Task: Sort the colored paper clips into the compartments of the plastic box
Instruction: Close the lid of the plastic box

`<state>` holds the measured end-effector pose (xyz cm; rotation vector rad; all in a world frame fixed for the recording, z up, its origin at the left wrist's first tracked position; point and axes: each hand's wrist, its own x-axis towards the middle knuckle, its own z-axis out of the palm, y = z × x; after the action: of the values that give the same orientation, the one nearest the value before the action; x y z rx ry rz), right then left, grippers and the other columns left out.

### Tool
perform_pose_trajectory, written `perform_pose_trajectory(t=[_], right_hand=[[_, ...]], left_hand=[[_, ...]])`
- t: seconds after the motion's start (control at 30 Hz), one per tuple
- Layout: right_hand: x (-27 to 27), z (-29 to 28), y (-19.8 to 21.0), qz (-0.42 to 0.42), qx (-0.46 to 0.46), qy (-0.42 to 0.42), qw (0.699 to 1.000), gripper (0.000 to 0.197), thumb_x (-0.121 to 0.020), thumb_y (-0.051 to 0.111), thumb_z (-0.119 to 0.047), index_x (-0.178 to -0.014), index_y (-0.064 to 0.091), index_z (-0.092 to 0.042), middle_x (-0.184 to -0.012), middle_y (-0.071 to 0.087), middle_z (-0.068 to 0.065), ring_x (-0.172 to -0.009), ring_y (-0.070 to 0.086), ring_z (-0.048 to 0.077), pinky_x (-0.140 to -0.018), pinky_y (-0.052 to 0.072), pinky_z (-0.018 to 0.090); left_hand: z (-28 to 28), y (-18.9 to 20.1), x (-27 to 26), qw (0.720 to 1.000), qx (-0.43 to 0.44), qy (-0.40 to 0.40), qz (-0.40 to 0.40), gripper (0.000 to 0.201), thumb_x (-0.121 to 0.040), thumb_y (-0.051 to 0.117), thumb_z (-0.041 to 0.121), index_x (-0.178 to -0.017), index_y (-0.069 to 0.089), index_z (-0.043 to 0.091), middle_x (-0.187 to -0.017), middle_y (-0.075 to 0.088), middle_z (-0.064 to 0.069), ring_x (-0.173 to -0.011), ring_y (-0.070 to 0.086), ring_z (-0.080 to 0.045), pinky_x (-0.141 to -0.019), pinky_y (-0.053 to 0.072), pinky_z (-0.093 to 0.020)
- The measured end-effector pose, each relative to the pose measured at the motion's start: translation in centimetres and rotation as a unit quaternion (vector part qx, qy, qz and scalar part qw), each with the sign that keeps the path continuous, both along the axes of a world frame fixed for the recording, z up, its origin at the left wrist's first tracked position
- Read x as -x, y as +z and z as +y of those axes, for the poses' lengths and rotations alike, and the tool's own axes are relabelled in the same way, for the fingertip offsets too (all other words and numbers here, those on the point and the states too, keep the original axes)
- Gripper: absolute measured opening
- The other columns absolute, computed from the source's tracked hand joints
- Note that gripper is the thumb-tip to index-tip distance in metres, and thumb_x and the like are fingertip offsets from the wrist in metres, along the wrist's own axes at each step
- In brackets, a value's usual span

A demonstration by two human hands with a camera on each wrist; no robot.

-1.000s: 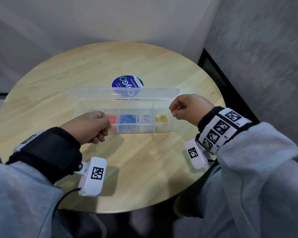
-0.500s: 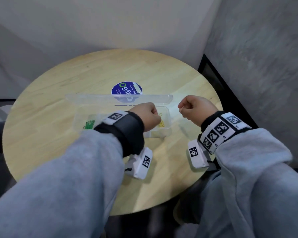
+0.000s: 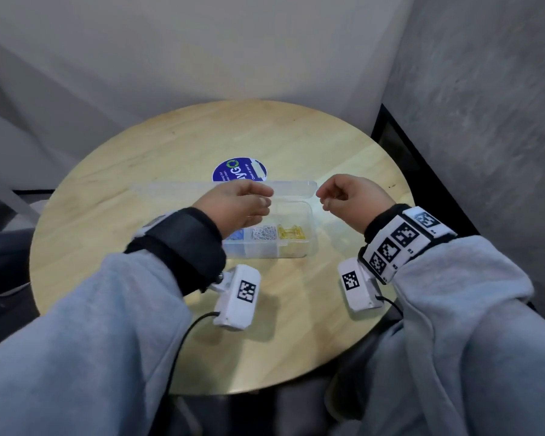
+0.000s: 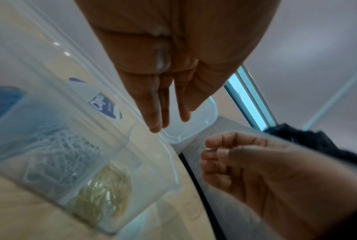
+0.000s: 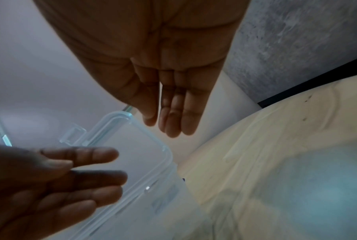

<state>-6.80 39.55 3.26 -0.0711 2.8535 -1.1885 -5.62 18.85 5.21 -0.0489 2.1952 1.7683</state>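
Observation:
A clear plastic box [image 3: 309, 247] sits mid-table with its lid [image 3: 296, 187] standing open at the back. In its front compartments lie yellow clips [image 3: 291, 231], white clips [image 3: 265, 232] and blue clips [image 3: 235, 236]; my left arm hides the compartments further left. My left hand [image 3: 261, 199] hovers over the box with straight fingers [image 4: 155, 120] pointing at the lid's right corner, holding nothing. My right hand [image 3: 328, 199] hangs just past the lid's right end, its fingers [image 5: 173, 120] relaxed and empty. The left wrist view shows the yellow clips [image 4: 103, 191] and white clips [image 4: 58, 149] through the box wall.
A round blue sticker [image 3: 239, 169] lies on the round wooden table [image 3: 139, 199] behind the lid. Pale walls stand close behind, and a grey wall [image 3: 485, 121] with a dark gap stands on the right. Bare tabletop lies in front of the box.
My left hand has swung from the box's front left across to its right part and uncurled its fingers. My right fist has loosened near the lid's right end.

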Motion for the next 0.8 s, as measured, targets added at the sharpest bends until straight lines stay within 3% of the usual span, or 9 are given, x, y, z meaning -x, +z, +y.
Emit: perform_pose_trajectory(t=[0.13,0.2,0.27,0.37,0.43,0.53,0.63,0.77,0.8], right_hand=[[0.0,-0.6,-0.5,0.016,0.002,0.001,1.0,0.02,-0.083,0.062,-0.018,-0.096,0.049,-0.024,-0.107,0.059,-0.005,-0.098,0.059,0.013,-0.091,0.051,0.034],[0.0,-1.1,-0.6,0.04,0.006,-0.017,0.999,0.032,-0.08,0.068,-0.022,-0.097,0.041,-0.021,-0.111,0.056,-0.001,-0.103,0.058,0.016,-0.093,0.05,0.039],[-0.2,-1.7,-0.5,0.067,0.015,-0.022,0.997,0.04,-0.08,0.069,-0.022,-0.105,0.038,-0.024,-0.12,0.053,-0.001,-0.106,0.056,0.017,-0.094,0.049,0.04],[-0.3,-2.5,-0.5,0.024,-0.04,0.03,0.998,0.055,-0.086,0.063,-0.024,-0.133,0.036,-0.039,-0.131,0.051,-0.004,-0.109,0.056,0.015,-0.093,0.047,0.032],[-0.1,-2.8,-0.5,-0.013,-0.062,0.025,0.998,0.038,-0.092,0.053,-0.029,-0.128,0.049,-0.038,-0.123,0.061,-0.001,-0.1,0.058,0.014,-0.083,0.043,0.025],[-0.1,-3.0,-0.4,0.007,-0.016,-0.004,1.0,0.023,-0.094,0.046,-0.03,-0.108,0.064,-0.032,-0.104,0.068,0.001,-0.093,0.061,0.019,-0.075,0.042,0.026],[-0.2,-2.8,-0.5,0.05,0.05,0.005,0.997,0.021,-0.094,0.049,-0.027,-0.103,0.067,-0.033,-0.099,0.069,-0.003,-0.094,0.062,0.016,-0.084,0.046,0.026],[-0.1,-2.3,-0.7,0.088,0.088,0.024,0.992,0.023,-0.093,0.054,-0.019,-0.106,0.069,-0.028,-0.114,0.061,-0.013,-0.101,0.058,0.004,-0.083,0.036,-0.003],[-0.1,-2.2,-0.7,0.088,0.095,0.026,0.991,0.023,-0.092,0.055,-0.016,-0.107,0.07,-0.025,-0.117,0.058,-0.013,-0.103,0.057,0.004,-0.083,0.033,-0.006]], left_hand=[[-6.0,2.1,-0.5,0.991,0.046,0.082,0.094,0.026,-0.089,0.05,-0.001,-0.08,0.059,0.022,-0.08,0.06,0.0,-0.072,0.059,-0.014,-0.068,0.051,-0.024],[-9.4,2.4,-0.1,0.956,0.166,0.163,0.181,0.021,-0.082,0.055,0.009,-0.081,0.059,0.03,-0.084,0.06,0.004,-0.079,0.058,-0.017,-0.075,0.049,-0.031],[-12.0,2.4,0.3,0.907,0.302,0.206,0.21,0.026,-0.079,0.056,0.015,-0.1,0.058,0.03,-0.103,0.059,0.0,-0.094,0.054,-0.019,-0.085,0.046,-0.035],[-13.6,1.4,0.8,0.859,0.475,0.118,0.151,0.057,-0.08,0.061,0.012,-0.133,0.043,0.027,-0.135,0.046,-0.012,-0.121,0.047,-0.032,-0.1,0.039,-0.04],[-13.3,0.6,0.8,0.836,0.533,0.033,0.122,0.059,-0.082,0.061,0.015,-0.136,0.041,0.029,-0.14,0.042,-0.011,-0.127,0.043,-0.032,-0.102,0.037,-0.039],[-13.1,0.2,0.9,0.828,0.543,0.034,0.139,0.037,-0.087,0.056,0.017,-0.123,0.055,0.023,-0.129,0.055,-0.009,-0.113,0.053,-0.03,-0.091,0.043,-0.035],[-13.8,1.1,0.7,0.826,0.523,0.087,0.192,0.019,-0.088,0.052,0.013,-0.103,0.064,0.015,-0.111,0.063,-0.011,-0.098,0.054,-0.032,-0.08,0.041,-0.033],[-14.3,1.6,-0.4,0.81,0.52,0.078,0.26,0.014,-0.086,0.056,0.009,-0.095,0.067,0.008,-0.099,0.061,-0.011,-0.094,0.056,-0.034,-0.072,0.035,-0.029],[-14.3,1.4,-0.6,0.808,0.514,0.076,0.279,0.012,-0.085,0.058,0.008,-0.093,0.068,0.006,-0.096,0.062,-0.012,-0.092,0.057,-0.033,-0.07,0.033,-0.029]])
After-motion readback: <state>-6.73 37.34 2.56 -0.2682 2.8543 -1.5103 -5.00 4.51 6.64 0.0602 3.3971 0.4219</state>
